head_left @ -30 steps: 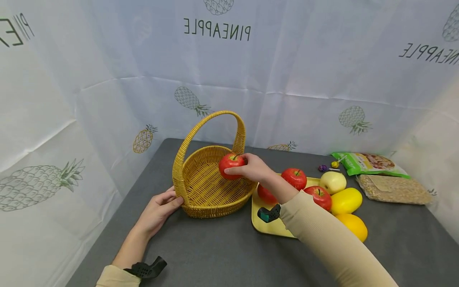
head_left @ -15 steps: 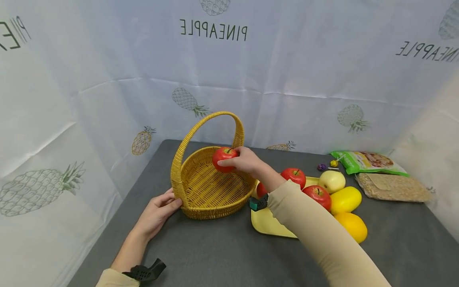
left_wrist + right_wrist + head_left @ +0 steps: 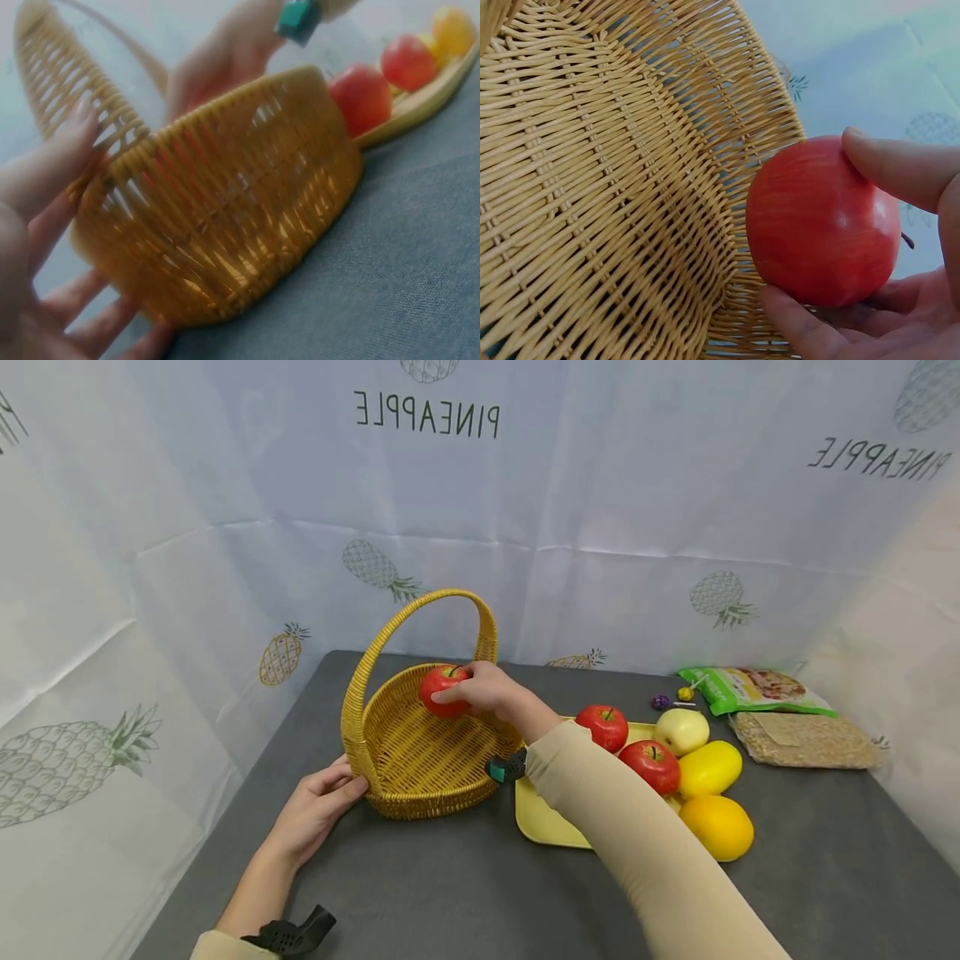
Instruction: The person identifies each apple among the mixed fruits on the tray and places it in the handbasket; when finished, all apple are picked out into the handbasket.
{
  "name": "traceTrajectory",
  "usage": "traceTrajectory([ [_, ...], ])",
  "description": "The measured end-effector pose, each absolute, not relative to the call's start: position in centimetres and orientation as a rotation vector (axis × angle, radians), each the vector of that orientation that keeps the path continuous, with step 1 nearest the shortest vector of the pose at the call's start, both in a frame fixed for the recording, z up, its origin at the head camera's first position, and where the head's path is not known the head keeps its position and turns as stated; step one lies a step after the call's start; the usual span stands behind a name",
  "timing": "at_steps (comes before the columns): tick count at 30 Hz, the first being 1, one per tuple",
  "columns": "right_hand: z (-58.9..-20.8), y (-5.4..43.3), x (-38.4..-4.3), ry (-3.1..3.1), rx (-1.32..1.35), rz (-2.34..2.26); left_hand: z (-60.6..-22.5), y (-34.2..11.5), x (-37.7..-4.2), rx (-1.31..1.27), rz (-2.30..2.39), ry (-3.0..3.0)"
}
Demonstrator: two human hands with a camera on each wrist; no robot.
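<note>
A red apple (image 3: 441, 692) is pinched in my right hand (image 3: 489, 687), thumb on one side and fingers on the other. In the right wrist view, the apple (image 3: 821, 217) shows its stem towards the palm, against the woven wall behind it. It is held over the far part of a yellow wicker basket (image 3: 431, 803) with a tall arched handle. My left hand (image 3: 311, 810) holds the basket's left side at the handle's foot. In the blurred left wrist view, the thumb lies over the handle base and the fingers spread along the outer wall. No fruit shows on the basket's visible floor.
Right of the basket, a yellow tray (image 3: 547, 822) carries red apples (image 3: 651, 767), a pale round fruit (image 3: 682, 731), a yellow oblong fruit (image 3: 709, 769) and an orange-yellow fruit (image 3: 717, 827). Behind are two lollipops (image 3: 685, 692), a green packet (image 3: 757, 690) and a bag of grains (image 3: 806, 740).
My right hand has carried the apple left and slightly farther back over the basket. The left hand keeps its hold on the basket's side. The head view has shifted a little.
</note>
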State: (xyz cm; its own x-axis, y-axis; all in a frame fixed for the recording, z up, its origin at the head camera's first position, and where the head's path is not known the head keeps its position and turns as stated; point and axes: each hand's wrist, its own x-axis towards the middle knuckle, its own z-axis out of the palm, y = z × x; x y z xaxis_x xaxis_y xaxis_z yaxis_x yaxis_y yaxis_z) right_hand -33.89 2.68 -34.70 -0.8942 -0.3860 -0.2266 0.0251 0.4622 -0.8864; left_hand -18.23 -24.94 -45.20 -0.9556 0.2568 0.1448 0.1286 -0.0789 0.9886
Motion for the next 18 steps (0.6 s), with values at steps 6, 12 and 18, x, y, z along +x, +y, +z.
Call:
traceTrajectory([
  [6, -35.4, 1.8, -34.1, 2.392, -0.335, -1.339, -45.2, -25.0, -18.2, 0.458, 2.226, 2.046],
  [12, -36.2, 1.1, -34.2, 2.377, -0.308, -1.327, -45.3, -25.0, -18.0, 0.472, 2.229, 2.039],
  [18, -36.6, 0.5, -34.6, 2.374, -0.281, -1.3, -45.5, -24.9, -18.1, 0.479, 2.243, 2.041],
])
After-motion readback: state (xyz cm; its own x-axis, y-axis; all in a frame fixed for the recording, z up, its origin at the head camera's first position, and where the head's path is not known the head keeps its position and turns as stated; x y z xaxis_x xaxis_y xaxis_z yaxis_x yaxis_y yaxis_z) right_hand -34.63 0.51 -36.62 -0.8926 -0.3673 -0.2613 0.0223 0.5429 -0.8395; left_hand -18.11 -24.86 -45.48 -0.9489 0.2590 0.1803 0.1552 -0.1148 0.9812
